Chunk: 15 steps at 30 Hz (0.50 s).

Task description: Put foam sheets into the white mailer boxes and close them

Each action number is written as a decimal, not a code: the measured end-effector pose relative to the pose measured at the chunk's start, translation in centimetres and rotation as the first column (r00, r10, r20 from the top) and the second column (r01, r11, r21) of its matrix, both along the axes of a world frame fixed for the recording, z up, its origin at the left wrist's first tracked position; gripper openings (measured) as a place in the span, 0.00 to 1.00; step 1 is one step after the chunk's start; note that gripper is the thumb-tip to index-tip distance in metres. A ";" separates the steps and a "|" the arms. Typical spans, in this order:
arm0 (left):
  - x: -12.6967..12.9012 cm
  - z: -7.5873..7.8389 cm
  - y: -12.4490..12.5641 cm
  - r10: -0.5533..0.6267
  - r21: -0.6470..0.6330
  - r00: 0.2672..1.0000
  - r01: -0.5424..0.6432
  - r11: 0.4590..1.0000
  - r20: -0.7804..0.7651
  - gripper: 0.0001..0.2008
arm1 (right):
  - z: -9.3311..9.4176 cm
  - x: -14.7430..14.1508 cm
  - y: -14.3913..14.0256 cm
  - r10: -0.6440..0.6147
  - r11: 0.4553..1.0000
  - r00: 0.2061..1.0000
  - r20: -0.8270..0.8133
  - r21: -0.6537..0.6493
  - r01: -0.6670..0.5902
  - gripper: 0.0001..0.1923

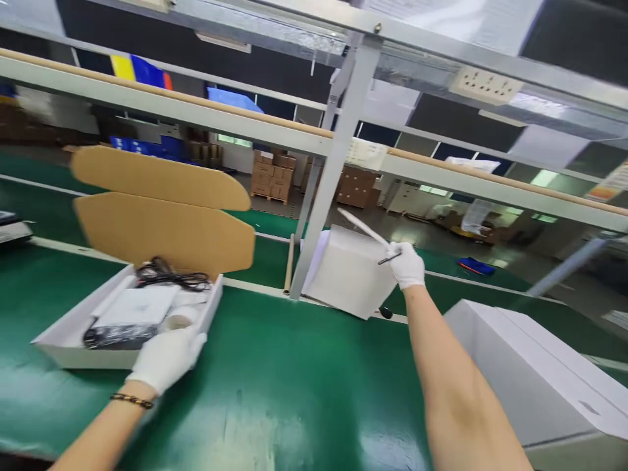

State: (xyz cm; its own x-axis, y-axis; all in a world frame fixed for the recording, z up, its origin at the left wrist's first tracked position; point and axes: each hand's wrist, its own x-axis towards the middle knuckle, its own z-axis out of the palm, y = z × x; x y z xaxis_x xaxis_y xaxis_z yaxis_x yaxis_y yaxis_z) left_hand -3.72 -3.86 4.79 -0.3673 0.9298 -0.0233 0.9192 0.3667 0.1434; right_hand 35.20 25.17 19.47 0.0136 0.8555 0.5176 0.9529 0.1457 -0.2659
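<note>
My left hand (167, 360), in a white glove, is at the front right corner of an open box (53, 337). Its fingers are blurred, so I cannot tell whether they grip the box wall. Inside the box lie a flat white packet (142, 306), a white roll-shaped thing (180, 318) and black cables (171, 278). My gloved right hand (407, 265), stretched forward, is closed on a thin white thing (363, 226), seen as a narrow strip. A short black stick (389, 259) shows at the same fingers. Below and left of that hand stands an off-white holder (350, 271).
The green bench (275, 366) runs under both arms. A metal post (338, 157) rises at its back edge beside a cardboard tube (289, 265). A large white box (530, 373) stands at the right. Dark devices (12, 232) are at far left; a socket strip (485, 84) hangs overhead.
</note>
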 end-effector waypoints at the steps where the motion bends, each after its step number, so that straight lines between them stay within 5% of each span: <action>1: 1.6 0.1 0.0 0.004 -0.028 0.999 -0.005 1.000 -0.035 0.20 | -0.7 -0.1 -1.3 0.006 0.992 0.999 -0.049 0.130 0.000 0.13; 3: 5.8 0.1 0.2 -0.052 -0.065 0.996 0.047 0.997 -0.076 0.21 | -2.5 -0.2 -5.0 0.089 0.908 0.988 -0.123 0.418 -0.030 0.11; 6: 12.3 0.4 -0.5 -0.239 -0.077 0.970 0.242 0.967 0.046 0.20 | -5.7 -0.4 -12.2 0.270 0.706 0.962 -0.032 0.686 -0.176 0.04; 9: 15.0 1.7 -2.6 -0.608 0.062 0.757 0.613 0.788 0.241 0.17 | -8.3 -0.5 -19.1 0.419 0.537 0.893 0.165 0.748 -0.390 0.12; 11: 13.8 3.2 -3.1 -0.730 0.208 0.617 0.704 0.679 0.296 0.18 | -9.2 0.0 -22.2 0.520 0.512 0.829 0.207 0.701 -0.497 0.19; 12: 12.6 4.0 -2.7 -0.728 0.264 0.619 0.679 0.685 0.295 0.19 | -9.5 0.5 -23.2 0.559 0.526 0.808 0.186 0.674 -0.518 0.20; 15: 9.4 5.8 0.9 -0.590 0.379 0.789 0.501 0.778 0.170 0.21 | -10.2 2.4 -24.3 0.569 0.606 0.822 0.031 0.660 -0.445 0.19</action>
